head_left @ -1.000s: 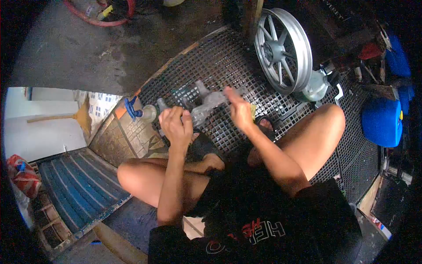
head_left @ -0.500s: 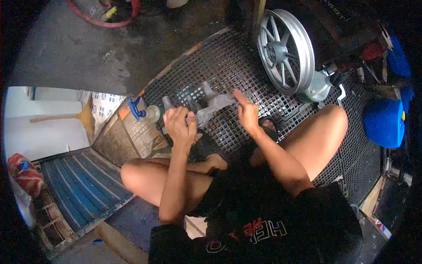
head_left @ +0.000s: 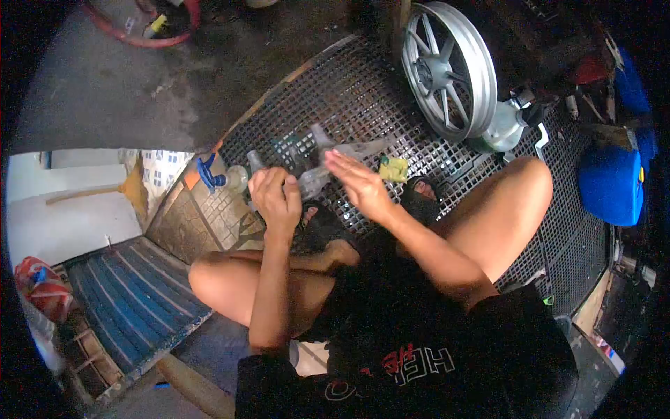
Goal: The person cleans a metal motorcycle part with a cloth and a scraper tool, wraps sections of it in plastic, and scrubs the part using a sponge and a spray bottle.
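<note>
The left hand [head_left: 276, 195] has its fingers curled over the near end of a grey, branched part [head_left: 315, 183], gripping it above a black grid mat [head_left: 363, 80]. The right hand [head_left: 363, 188] lies against the same part with its fingers straight and pressed side by side; its thumb is hidden, so I cannot tell whether it pinches anything. A yellow sponge [head_left: 393, 170] is just beside the right hand.

Near the left hand is a clear spray bottle [head_left: 237, 179] with a blue trigger head; its contents cannot be made out. Beside a silver spoked wheel [head_left: 435, 72] sits a translucent canister [head_left: 504, 128] with a black top, pale and greenish inside, though whether that is liquid is unclear. Farther right is an opaque blue jerrycan [head_left: 606, 185] with a yellow cap, its contents hidden. A red-and-white bag [head_left: 45, 290] at far left shows something blue at its top.
</note>
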`<state>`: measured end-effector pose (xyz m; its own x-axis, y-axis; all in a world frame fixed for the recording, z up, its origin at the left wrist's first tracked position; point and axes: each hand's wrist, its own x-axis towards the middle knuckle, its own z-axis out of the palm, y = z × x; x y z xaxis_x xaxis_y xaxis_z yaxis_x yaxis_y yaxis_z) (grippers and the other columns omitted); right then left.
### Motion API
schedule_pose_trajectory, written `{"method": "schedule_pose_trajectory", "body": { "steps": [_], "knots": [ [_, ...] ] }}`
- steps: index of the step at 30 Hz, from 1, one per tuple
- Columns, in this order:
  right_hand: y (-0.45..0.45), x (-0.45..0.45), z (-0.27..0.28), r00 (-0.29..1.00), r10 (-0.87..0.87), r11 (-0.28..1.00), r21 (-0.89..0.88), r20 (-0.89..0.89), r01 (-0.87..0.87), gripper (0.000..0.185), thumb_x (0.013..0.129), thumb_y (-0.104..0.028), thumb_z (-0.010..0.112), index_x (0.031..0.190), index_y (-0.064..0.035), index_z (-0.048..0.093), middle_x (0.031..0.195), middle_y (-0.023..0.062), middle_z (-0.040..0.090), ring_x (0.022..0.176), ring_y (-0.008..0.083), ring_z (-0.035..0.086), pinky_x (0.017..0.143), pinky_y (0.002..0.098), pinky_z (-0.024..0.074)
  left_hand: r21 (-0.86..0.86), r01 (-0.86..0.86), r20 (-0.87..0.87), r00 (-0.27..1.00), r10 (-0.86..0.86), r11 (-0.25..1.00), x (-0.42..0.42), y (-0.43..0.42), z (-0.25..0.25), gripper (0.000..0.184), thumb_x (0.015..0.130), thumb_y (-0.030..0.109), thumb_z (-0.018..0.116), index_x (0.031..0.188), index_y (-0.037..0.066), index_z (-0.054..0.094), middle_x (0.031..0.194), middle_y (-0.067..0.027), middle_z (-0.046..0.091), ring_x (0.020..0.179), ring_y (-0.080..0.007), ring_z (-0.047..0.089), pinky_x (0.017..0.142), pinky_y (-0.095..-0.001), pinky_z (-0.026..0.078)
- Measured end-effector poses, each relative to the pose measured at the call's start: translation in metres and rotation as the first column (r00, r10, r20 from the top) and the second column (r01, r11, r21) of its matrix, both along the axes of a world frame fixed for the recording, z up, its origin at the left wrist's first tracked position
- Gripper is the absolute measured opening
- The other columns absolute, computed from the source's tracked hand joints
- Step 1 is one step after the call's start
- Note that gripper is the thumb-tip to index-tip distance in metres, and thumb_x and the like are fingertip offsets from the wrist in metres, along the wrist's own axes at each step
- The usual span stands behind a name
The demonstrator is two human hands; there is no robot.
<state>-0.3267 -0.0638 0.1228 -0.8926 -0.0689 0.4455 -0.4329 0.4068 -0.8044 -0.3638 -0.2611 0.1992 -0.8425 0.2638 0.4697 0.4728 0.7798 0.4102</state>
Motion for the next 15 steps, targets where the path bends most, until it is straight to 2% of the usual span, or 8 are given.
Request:
{"method": "schedule_pose_trajectory", "body": {
  "steps": [2, 3, 5, 6, 7, 9, 13, 15],
  "knots": [
    [0.019, -0.005, -0.01, 0.988, -0.116, 0.993, -0.005, 0.1, 0.117, 0.057, 0.074, 0.017, 0.048, 0.127, 0.0007, 0.06, 0.133, 0.0175, 0.058, 0.127, 0.0322, 0.053, 0.111, 0.0396, 0.0397, 0.017, 0.008, -0.018, 1.0, -0.007, 1.0, -0.003, 0.002, 0.001, 0.032, 0.092, 0.026, 0.051, 0.07, 0.003, 0.051, 0.072, -0.0132, 0.053, 0.074, -0.034, 0.05, 0.076, -0.0437, 0.038],
    [0.026, -0.013, -0.015, 0.98, -0.186, 0.982, 0.056, 0.066, 0.182, 0.054, 0.074, 0.016, 0.048, 0.125, 0.0029, 0.061, 0.132, 0.0187, 0.059, 0.125, 0.0317, 0.055, 0.111, 0.0393, 0.041, 0.029, 0.008, -0.019, 1.0, -0.008, 1.0, 0.001, 0.002, 0.001, 0.033, 0.092, 0.026, 0.05, 0.07, 0.002, 0.051, 0.072, -0.0134, 0.052, 0.075, -0.0342, 0.05, 0.075, -0.0439, 0.037],
    [0.015, -0.011, -0.023, 0.983, -0.168, 0.982, 0.1, 0.074, 0.161, 0.054, 0.072, 0.016, 0.05, 0.123, 0.0042, 0.061, 0.131, 0.0202, 0.059, 0.125, 0.0325, 0.055, 0.109, 0.0402, 0.0424, 0.018, 0.015, -0.015, 1.0, -0.014, 1.0, -0.001, 0.002, 0.001, 0.033, 0.092, 0.026, 0.05, 0.07, 0.002, 0.05, 0.072, -0.0135, 0.052, 0.075, -0.0344, 0.049, 0.075, -0.0442, 0.037],
    [0.006, -0.01, -0.004, 0.995, -0.089, 0.993, 0.074, -0.033, 0.091, 0.053, 0.071, 0.016, 0.052, 0.122, 0.0052, 0.062, 0.131, 0.0207, 0.058, 0.126, 0.0333, 0.054, 0.109, 0.0415, 0.0421, 0.016, 0.01, -0.008, 1.0, -0.01, 1.0, -0.002, 0.002, -0.002, 0.033, 0.092, 0.026, 0.05, 0.07, 0.002, 0.05, 0.072, -0.0136, 0.052, 0.075, -0.0346, 0.049, 0.075, -0.0444, 0.037],
    [-0.004, -0.004, 0.014, 0.999, -0.039, 0.999, -0.012, -0.038, 0.038, 0.055, 0.069, 0.017, 0.053, 0.122, 0.004, 0.062, 0.132, 0.0204, 0.058, 0.127, 0.0342, 0.053, 0.11, 0.0422, 0.0407, 0.016, 0.003, 0.014, 1.0, -0.003, 1.0, 0.0, 0.003, -0.001, 0.033, 0.092, 0.026, 0.05, 0.07, 0.002, 0.05, 0.072, -0.0136, 0.052, 0.075, -0.0347, 0.049, 0.075, -0.0445, 0.037],
    [0.005, -0.001, 0.007, 0.999, -0.002, 1.0, 0.015, -0.053, 0.003, 0.056, 0.069, 0.017, 0.053, 0.123, 0.0033, 0.061, 0.134, 0.02, 0.057, 0.127, 0.0341, 0.053, 0.111, 0.042, 0.0395, 0.0, -0.002, 0.053, 0.999, 0.002, 1.0, -0.001, 0.001, 0.005, 0.033, 0.092, 0.027, 0.05, 0.071, 0.002, 0.05, 0.072, -0.0137, 0.051, 0.075, -0.0348, 0.049, 0.075, -0.0448, 0.037],
    [0.041, -0.006, -0.054, 0.95, -0.293, 0.955, 0.083, 0.107, 0.285, 0.055, 0.074, 0.017, 0.051, 0.125, -0.0013, 0.06, 0.131, 0.0203, 0.059, 0.125, 0.0339, 0.055, 0.107, 0.039, 0.0435, 0.006, 0.019, 0.077, 0.997, -0.02, 1.0, -0.002, -0.002, 0.004, 0.034, 0.092, 0.029, 0.051, 0.072, 0.002, 0.052, 0.072, -0.0144, 0.051, 0.075, -0.0356, 0.048, 0.076, -0.045, 0.036],
    [0.053, -0.007, -0.072, 0.923, -0.358, 0.93, 0.146, 0.142, 0.338, 0.052, 0.077, 0.015, 0.051, 0.125, -0.0013, 0.06, 0.129, 0.0212, 0.06, 0.122, 0.0348, 0.056, 0.105, 0.0386, 0.0448, 0.002, 0.036, 0.084, 0.996, -0.036, 0.999, -0.004, -0.001, 0.004, 0.033, 0.092, 0.03, 0.052, 0.074, 0.003, 0.054, 0.083, -0.0143, 0.057, 0.088, -0.0359, 0.052, 0.085, -0.0474, 0.035]
  ]
}}
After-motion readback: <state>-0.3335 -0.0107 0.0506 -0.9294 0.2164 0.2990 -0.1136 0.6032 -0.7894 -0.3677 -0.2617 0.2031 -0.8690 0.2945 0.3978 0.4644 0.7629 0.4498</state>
